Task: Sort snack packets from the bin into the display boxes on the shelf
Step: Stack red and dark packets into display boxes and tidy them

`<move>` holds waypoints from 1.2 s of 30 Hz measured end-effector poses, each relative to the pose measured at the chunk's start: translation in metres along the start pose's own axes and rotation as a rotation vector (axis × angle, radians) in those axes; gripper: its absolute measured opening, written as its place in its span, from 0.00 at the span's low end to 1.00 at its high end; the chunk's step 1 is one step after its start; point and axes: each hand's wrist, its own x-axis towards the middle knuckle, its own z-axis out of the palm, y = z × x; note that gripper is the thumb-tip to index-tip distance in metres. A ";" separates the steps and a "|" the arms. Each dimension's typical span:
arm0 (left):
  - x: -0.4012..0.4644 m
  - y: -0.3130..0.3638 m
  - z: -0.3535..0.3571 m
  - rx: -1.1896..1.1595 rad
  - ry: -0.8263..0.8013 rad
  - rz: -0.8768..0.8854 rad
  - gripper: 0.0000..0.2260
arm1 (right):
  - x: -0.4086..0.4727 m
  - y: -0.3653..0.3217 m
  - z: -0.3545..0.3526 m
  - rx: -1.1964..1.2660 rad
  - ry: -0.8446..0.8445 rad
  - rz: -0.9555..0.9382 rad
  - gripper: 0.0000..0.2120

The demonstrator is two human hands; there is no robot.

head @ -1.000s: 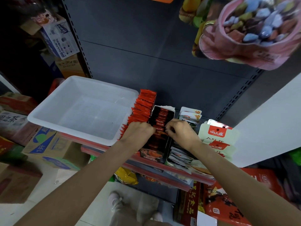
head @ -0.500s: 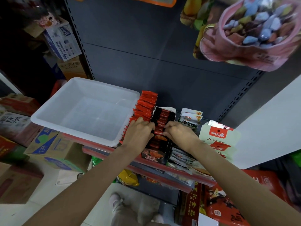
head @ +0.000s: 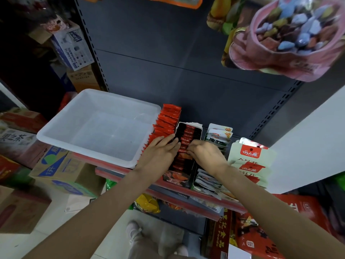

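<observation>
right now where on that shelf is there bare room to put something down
Inside the white bin, whose floor looks bare. Behind the display boxes, a dark strip runs along the back panel. Crowded: the packed rows where the left hand and right hand work.

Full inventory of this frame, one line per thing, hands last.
bin: one, white plastic, on shelf at left, nothing seen inside
orange packets: one row, right of bin
black display box: one, holds dark red packets, centre of shelf
white packets: one row, right of black box
pale green packets: a few, red logo, far right
shelf: one, red front edge
pink sweet bag: one, hanging top right
cardboard cartons: several, floor at left
left hand: fingers straight on orange packets
right hand: fingers curled on dark packets
</observation>
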 end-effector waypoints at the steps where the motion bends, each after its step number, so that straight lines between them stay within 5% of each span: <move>1: 0.001 0.000 0.002 -0.031 0.043 -0.002 0.20 | -0.002 0.000 0.001 -0.003 0.030 0.009 0.08; 6: -0.001 0.008 0.005 -0.099 -0.046 -0.055 0.25 | -0.001 -0.009 -0.004 0.002 -0.019 0.085 0.12; 10: 0.004 -0.001 -0.003 -0.174 -0.004 -0.102 0.26 | -0.003 -0.010 -0.017 0.114 0.130 0.080 0.29; 12: 0.009 -0.001 -0.004 -0.135 -0.020 -0.108 0.27 | -0.004 -0.010 -0.018 0.027 0.064 0.091 0.33; 15: 0.015 -0.001 0.003 -0.077 -0.121 -0.087 0.26 | -0.003 -0.012 -0.009 -0.199 -0.204 0.098 0.28; 18: 0.014 -0.003 0.005 -0.102 -0.163 -0.077 0.26 | 0.002 -0.009 -0.015 -0.239 -0.247 0.089 0.28; 25: -0.010 -0.015 -0.001 -0.296 0.169 0.099 0.16 | -0.016 -0.010 -0.021 0.109 0.063 0.044 0.16; 36: -0.027 0.010 0.014 0.181 -0.037 0.083 0.24 | -0.018 -0.020 -0.015 0.114 -0.004 0.069 0.15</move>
